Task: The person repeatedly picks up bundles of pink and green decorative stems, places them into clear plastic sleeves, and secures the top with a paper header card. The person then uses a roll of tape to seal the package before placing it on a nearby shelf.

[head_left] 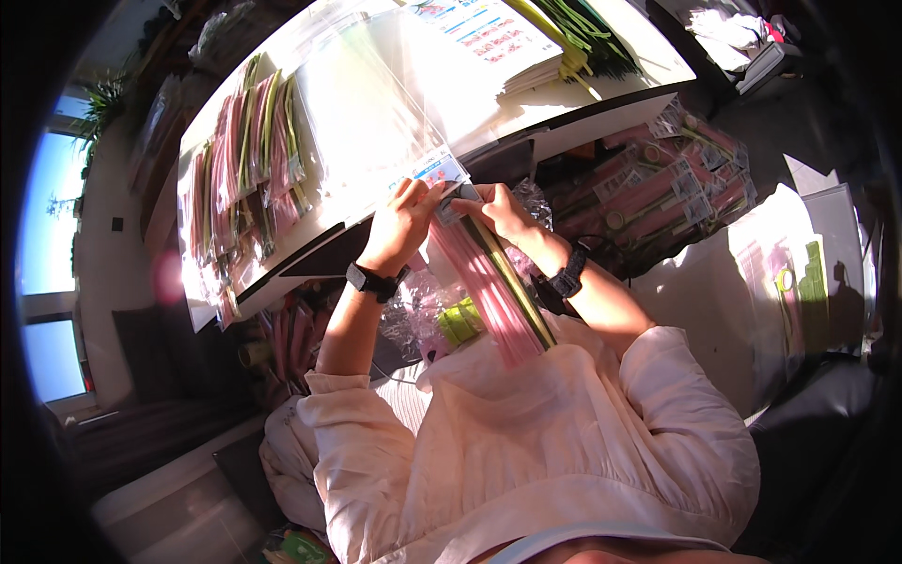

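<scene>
A bundle of pink and green stems (486, 282), seemingly in a clear plastic bag, hangs from my hands over my lap. My left hand (402, 222) pinches the top of the bag beside a printed card (438, 169) at the table's edge. Close by on the right, my right hand (502, 211) grips the same end, its thumb and forefinger near a grey piece (465, 192) that I cannot identify. Both wrists wear black straps. Clear plastic sleeves (366, 92) lie on the white table just beyond my hands.
Bagged pink and green bundles (243, 155) lie at the table's left. Farther back are a stack of printed sheets (493, 42) and loose green stems (585, 35). More packed bundles (669, 176) lie below on the right, near an open box (831, 233). Green rolls (459, 321) rest near my lap.
</scene>
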`<action>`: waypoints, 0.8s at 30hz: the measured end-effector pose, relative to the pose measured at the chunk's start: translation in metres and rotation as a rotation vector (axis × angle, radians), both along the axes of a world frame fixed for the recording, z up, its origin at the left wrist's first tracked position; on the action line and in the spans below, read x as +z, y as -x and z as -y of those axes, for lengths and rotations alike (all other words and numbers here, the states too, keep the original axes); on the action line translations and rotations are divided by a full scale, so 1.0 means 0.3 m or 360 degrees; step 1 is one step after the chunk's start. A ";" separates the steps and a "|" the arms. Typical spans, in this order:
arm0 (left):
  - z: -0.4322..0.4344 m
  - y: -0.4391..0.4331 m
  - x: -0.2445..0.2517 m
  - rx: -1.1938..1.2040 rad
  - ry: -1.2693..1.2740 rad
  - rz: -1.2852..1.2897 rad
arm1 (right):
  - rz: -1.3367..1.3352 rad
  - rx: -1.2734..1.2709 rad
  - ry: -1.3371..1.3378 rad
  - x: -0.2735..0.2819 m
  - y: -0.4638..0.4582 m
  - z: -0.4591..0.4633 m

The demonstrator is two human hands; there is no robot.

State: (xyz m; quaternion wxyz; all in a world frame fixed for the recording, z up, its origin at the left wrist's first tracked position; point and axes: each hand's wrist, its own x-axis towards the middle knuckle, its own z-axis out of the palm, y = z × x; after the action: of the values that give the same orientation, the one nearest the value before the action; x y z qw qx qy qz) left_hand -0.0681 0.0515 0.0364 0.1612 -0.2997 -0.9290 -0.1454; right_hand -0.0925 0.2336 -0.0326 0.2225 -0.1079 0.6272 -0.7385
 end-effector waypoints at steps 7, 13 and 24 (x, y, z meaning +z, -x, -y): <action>0.015 -0.006 -0.008 0.0060 -0.0175 0.0050 | 0.0799 0.0372 0.0683 0.041 -0.005 -0.011; 0.013 -0.006 0.019 -0.0093 -0.0166 0.0085 | 0.0782 0.0294 0.0418 0.023 -0.139 -0.075; 0.018 -0.041 0.069 -0.0002 -0.0063 0.0012 | 0.1066 0.0716 0.0812 0.037 -0.126 -0.074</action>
State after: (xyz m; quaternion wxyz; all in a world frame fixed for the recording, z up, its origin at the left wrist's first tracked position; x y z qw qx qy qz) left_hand -0.0559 0.0461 0.0571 0.1634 -0.2966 -0.9263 -0.1651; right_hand -0.0548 0.2558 -0.0216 0.5332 -0.0480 0.2807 -0.7966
